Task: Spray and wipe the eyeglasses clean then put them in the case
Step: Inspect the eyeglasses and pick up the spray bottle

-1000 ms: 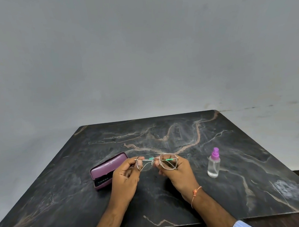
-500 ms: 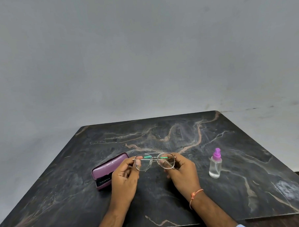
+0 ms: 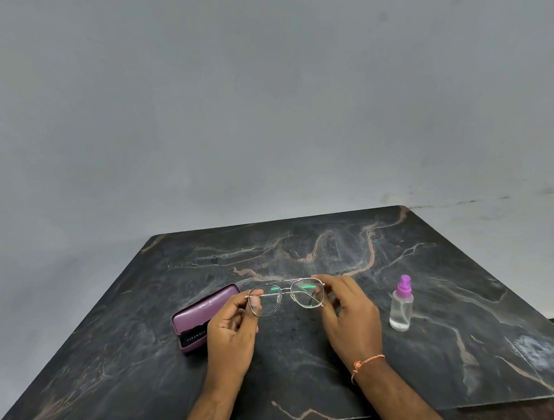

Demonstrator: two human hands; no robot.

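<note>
Thin metal-framed eyeglasses are held up above the dark marble table, lenses facing me with green glints. My left hand pinches the left end of the frame between thumb and fingers. My right hand grips the right end, an orange thread round its wrist. A purple glasses case lies on the table just left of my left hand, its lid slightly ajar, a dark cloth or lining with lettering showing at the front. A small clear spray bottle with a purple top stands upright to the right of my right hand.
The table's back edge runs along a plain grey wall. Its front edge is close to me, and its right edge drops off to a darker floor at the lower right.
Both hands have lifted the glasses slightly and tipped them, with the hands a little further apart. The case and the bottle have stayed in place.
</note>
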